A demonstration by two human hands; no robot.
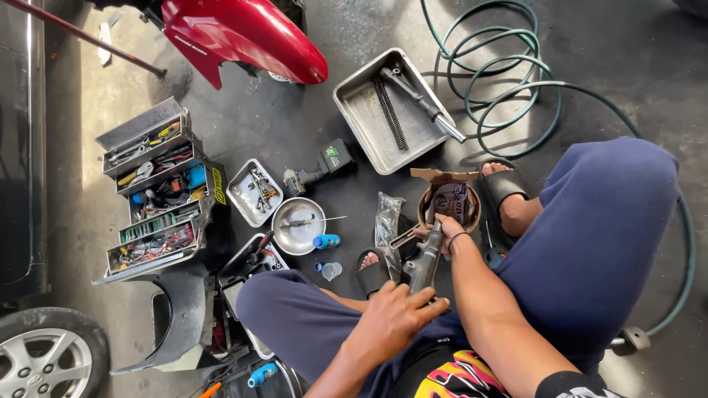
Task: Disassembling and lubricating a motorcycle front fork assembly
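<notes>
1. We sit low on the floor (310, 140) with knees spread, so the work lies between our feet, close under both hands.
2. Our left hand (391, 320) has its grip closed around the lower end of a grey metal tool (425, 259), which points away from us toward the brake part (450, 206); the fingers wrap it firmly, seemingly to steady it.
3. Our right hand (445, 230) reaches forward and rests at the near rim of the brake part. Its fingers are curled on the rim and the tool's tip, but we cannot tell how tightly they close or which one they grip.
4. The brake part, a round drum-like piece, sits on the floor just before our right foot, with a torn cardboard flap (442, 175) behind it.
5. A clear plastic bag (386, 217) lies just left of it.
6. Farther off stand a metal tray (387, 110) holding a spring and a rod, a round bowl (297, 225), and an opened toolbox (158, 191), all within arm's reach.
</notes>
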